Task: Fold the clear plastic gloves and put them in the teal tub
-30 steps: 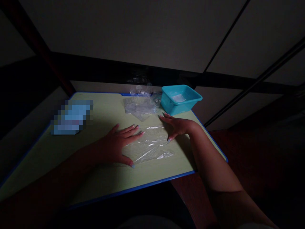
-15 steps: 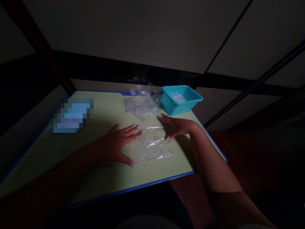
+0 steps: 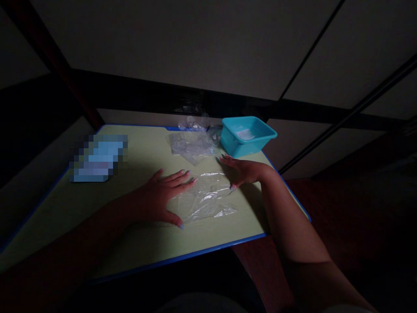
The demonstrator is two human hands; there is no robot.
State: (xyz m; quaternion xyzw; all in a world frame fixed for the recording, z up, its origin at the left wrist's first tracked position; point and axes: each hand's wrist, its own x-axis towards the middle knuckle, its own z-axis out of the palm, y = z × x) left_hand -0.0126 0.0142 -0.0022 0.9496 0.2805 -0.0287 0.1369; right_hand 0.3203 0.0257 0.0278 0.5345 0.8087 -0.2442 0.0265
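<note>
Rests the left hand [image 3: 159, 198] on the left side of the clear plastic film [image 3: 208, 200], flat on the table [image 3: 146, 150], with fingers spread and gripping nothing. Sets the right hand [image 3: 244, 171] at the film's right edge, fingers likewise parted. Has the film largely laid out, seemingly, with creases remaining. Leaves the plastic heap [image 3: 192, 148] beyond untouched, beside the turquoise basin [image 3: 234, 147].

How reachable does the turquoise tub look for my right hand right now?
Yes, most likely: your right hand is open just in front of the turquoise tub, close to its near side, with nothing visible standing between them.
</note>
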